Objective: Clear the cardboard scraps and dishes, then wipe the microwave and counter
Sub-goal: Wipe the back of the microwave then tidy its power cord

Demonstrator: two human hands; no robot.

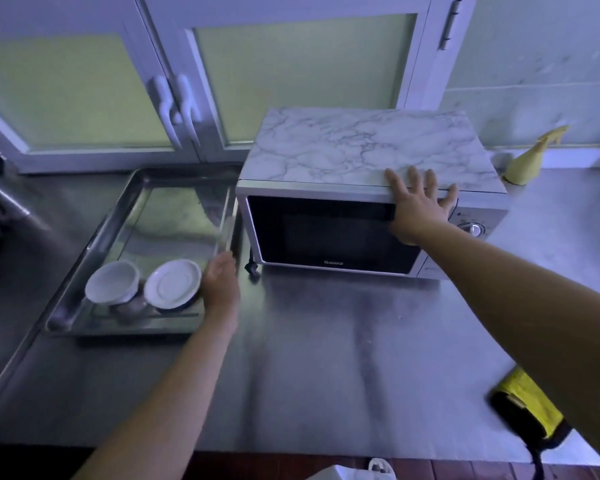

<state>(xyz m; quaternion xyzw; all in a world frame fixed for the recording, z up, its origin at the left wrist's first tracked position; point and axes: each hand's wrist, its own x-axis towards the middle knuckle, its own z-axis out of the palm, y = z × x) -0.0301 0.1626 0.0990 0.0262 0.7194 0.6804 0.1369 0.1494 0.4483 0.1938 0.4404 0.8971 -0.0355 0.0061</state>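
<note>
Counter nearest; left hand curls on tray's right rim.
Right hand spread atop microwave; tray lies lengthwise away.

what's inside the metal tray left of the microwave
A left dish and a right dish, both white, sit at the near end of the tray; the rest is bare metal. Whatever lies under them is covered.

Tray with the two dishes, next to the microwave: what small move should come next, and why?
Probably pull the tray leftward, clear of the microwave. The left hand grips its right rim, the right hand lies flat on the microwave's top as if bracing it, and both dishes sit in the tray; neither hand holds a cloth.
</note>
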